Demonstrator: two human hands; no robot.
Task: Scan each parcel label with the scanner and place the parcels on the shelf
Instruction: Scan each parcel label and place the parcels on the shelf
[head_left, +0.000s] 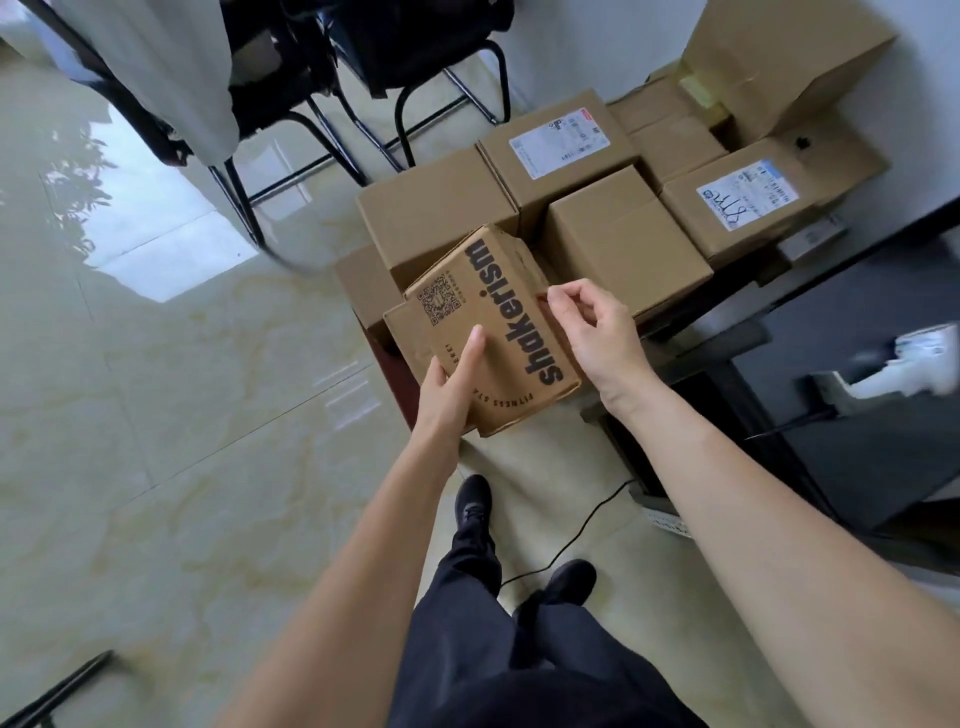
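Our left hand (451, 375) grips the printed "shakerism" cardboard parcel (488, 327) from below, thumb on top; our right hand (589, 325) pinches its far edge, above stacked boxes (613, 244).

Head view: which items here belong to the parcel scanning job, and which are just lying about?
Job:
printed box, held by left hand and right hand
stacked parcels
white scanner on the dark table

Lying about:
black chairs
floor cable
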